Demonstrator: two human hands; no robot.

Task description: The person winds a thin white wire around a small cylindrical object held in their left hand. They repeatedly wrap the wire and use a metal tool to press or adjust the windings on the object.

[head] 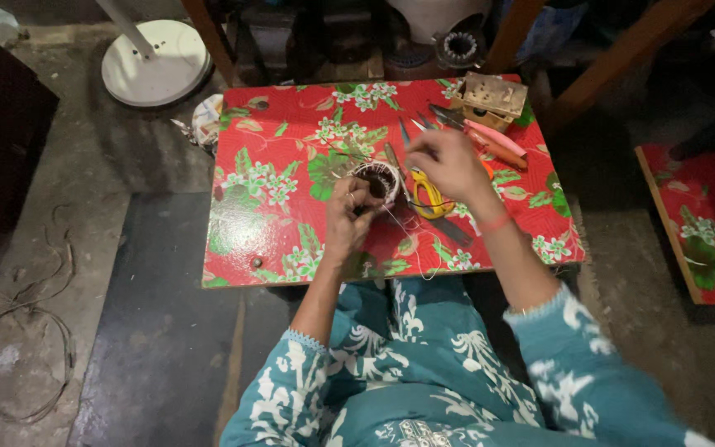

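While left hand [347, 217] grips the wound coil ring [376, 180] on the red floral surface [266, 207], right hand [450, 164] just beside the ring pinches thin wire; yellow tool [428, 197] beside the ring.

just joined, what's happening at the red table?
A seated person in a teal patterned top works over a small red floral table. The left hand holds a round wound coil above the tabletop. The right hand is raised beside it, blurred, so what it pinches is unclear; thin wire trails down from the coil. Yellow-handled pliers, other hand tools and a small wooden box lie on the table.
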